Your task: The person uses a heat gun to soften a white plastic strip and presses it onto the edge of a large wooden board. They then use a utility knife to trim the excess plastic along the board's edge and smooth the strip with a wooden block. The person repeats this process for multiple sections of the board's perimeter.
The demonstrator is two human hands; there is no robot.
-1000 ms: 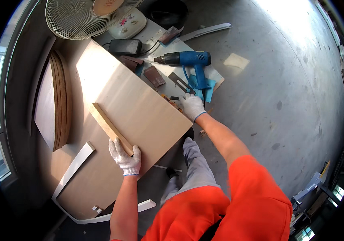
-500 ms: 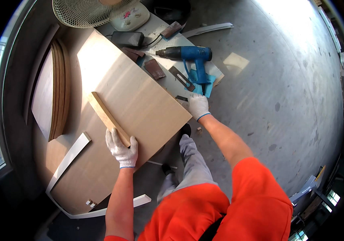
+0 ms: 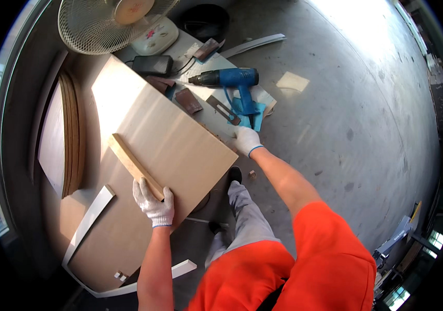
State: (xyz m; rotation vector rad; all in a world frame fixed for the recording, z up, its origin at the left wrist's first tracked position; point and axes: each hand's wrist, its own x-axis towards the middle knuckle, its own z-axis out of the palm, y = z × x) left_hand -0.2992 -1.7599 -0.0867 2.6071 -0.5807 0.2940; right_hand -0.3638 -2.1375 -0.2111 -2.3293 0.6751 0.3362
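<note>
My left hand [image 3: 153,204], in a white knit glove, grips the near end of a wooden strip [image 3: 132,161] that lies slantwise on a broad light wood panel [image 3: 180,140]. My gloved right hand [image 3: 246,139] reaches to the edge of the side table, just past the panel's right corner. Its fingers are closed, and what they hold, if anything, is hidden. Right beyond that hand are a flat dark slotted metal piece [image 3: 223,110] and blue sheets [image 3: 257,122]. A blue heat gun [image 3: 238,78] lies above them, its nozzle pointing left.
Brown sanding pieces [image 3: 188,100] and a black adapter-like box [image 3: 152,65] sit behind the panel, near a fan [image 3: 108,26]. Stacked curved boards [image 3: 71,129] stand at the left. A bent white strip [image 3: 88,217] curves around the panel's near-left side.
My right hand has shifted left over the small black piece that lay at the table's edge, which no longer shows. My left hand keeps its hold on the wooden strip. The view has tilted slightly.
</note>
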